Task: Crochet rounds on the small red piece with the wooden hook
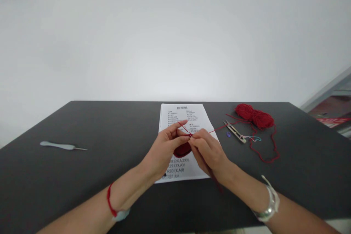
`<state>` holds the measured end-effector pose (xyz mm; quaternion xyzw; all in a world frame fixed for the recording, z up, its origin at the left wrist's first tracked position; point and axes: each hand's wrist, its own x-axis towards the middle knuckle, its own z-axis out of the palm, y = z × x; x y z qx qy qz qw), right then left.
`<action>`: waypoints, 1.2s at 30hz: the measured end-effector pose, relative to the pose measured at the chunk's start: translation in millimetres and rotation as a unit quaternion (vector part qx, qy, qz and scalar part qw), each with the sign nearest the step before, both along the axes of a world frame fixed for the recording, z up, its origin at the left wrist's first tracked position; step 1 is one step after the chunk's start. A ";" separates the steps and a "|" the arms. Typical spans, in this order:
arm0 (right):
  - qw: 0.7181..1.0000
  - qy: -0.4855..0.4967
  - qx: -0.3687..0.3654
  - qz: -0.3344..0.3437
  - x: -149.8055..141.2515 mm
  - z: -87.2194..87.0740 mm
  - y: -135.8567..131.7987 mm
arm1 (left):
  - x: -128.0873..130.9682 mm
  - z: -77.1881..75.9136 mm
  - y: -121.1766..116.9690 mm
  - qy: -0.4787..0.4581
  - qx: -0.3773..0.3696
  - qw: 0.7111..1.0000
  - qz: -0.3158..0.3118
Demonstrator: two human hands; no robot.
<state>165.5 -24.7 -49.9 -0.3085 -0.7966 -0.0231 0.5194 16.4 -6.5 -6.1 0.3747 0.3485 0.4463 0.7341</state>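
Note:
My left hand (166, 144) holds a small dark red crochet piece (182, 150) between thumb and fingers, with its index finger raised and red yarn (184, 127) looped over it. My right hand (207, 148) is closed in a pinch at the top edge of the piece, fingertips touching the left thumb. It grips what looks like a crochet hook, mostly hidden by the fingers. A dark red strip (215, 179) trails below the right hand, blurred. Both hands are above a printed sheet (189, 168) of row instructions.
On the right lie a red yarn skein (255, 116), thread snips (235, 132), a purple stitch marker (228, 134) and pink and blue markers (253, 138). A loose strand (264, 160) curls below the skein. A white-handled crochet hook (61, 146) lies at left on the black table (109, 124).

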 end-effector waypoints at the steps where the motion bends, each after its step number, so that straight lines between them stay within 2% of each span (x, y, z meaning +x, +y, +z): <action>1: 0.997 0.063 -0.047 0.022 -2.0 -1.4 -1.0 | 0.3 -0.2 -0.3 0.007 0.018 1.000 0.009; 2: 0.985 0.132 -0.100 0.052 -3.4 -2.2 -1.2 | 0.3 -0.3 -0.4 0.012 0.032 0.999 0.016; 4: 0.936 0.265 -0.200 0.119 -4.0 -1.7 0.3 | -0.8 0.0 0.3 0.021 0.054 0.998 0.028; 6: 0.881 0.347 -0.271 0.176 -2.2 1.1 2.6 | -2.9 0.8 1.7 0.028 0.078 0.996 0.036; 7: 0.866 0.364 -0.286 0.191 -0.9 2.9 3.2 | -4.0 1.3 2.5 0.034 0.090 0.995 0.039; 8: 0.864 0.365 -0.288 0.191 0.6 4.9 3.1 | -5.0 1.9 3.2 0.043 0.104 0.993 0.042; 9: 0.877 0.349 -0.279 0.178 2.0 6.7 2.4 | -5.8 2.7 3.8 0.055 0.119 0.990 0.045; 12: 0.943 0.236 -0.198 0.128 5.5 11.2 -2.7 | -7.0 5.6 5.2 0.107 0.167 0.978 0.063; 13: 0.955 0.209 -0.176 0.118 6.4 12.2 -4.4 | -7.2 6.5 5.6 0.124 0.182 0.973 0.069; 15: 0.954 0.209 -0.181 0.113 8.2 13.7 -5.8 | -7.8 7.6 6.8 0.148 0.203 0.965 0.075; 16: 0.943 0.234 -0.205 0.116 9.2 14.5 -5.3 | -8.3 7.8 7.6 0.155 0.208 0.963 0.073; 18: 0.903 0.302 -0.270 0.141 10.9 16.4 -2.1 | -9.4 7.7 9.2 0.161 0.210 0.962 0.061; 23: 0.773 0.426 -0.400 0.249 7.8 22.6 5.6 | -10.3 6.7 9.2 0.133 0.187 0.973 0.029; 25: 0.750 0.442 -0.414 0.266 3.0 21.6 4.8 | -8.7 6.2 6.7 0.107 0.167 0.980 0.012; 26: 0.759 0.436 -0.406 0.263 0.4 19.6 3.8 | -7.6 5.7 5.1 0.093 0.155 0.983 0.003; 27: 0.784 0.418 -0.388 0.247 -1.9 16.6 2.6 | -6.2 5.0 3.4 0.080 0.141 0.987 -0.005; 28: 0.824 0.388 -0.353 0.215 -3.7 13.0 1.5 | -4.8 4.1 1.9 0.066 0.125 0.990 -0.012; 30: 0.922 0.284 -0.232 0.124 -5.4 5.0 -0.3 | -2.3 2.0 -0.5 0.042 0.089 0.995 -0.021; 31: 0.961 0.214 -0.157 0.075 -5.2 1.4 -0.8 | -1.3 1.1 -1.2 0.030 0.070 0.997 -0.023; 32: 0.985 0.145 -0.085 0.030 -4.4 -1.4 -1.1 | -0.6 0.4 -1.4 0.018 0.053 0.998 -0.024; 34: 0.999 0.043 0.022 -0.017 -1.7 -4.0 -1.1 | -0.4 0.0 -0.8 -0.006 0.021 0.999 -0.032; 36: 0.999 0.018 0.048 -0.003 1.2 -2.9 -0.7 | -1.7 1.1 1.1 -0.022 -0.008 0.999 -0.047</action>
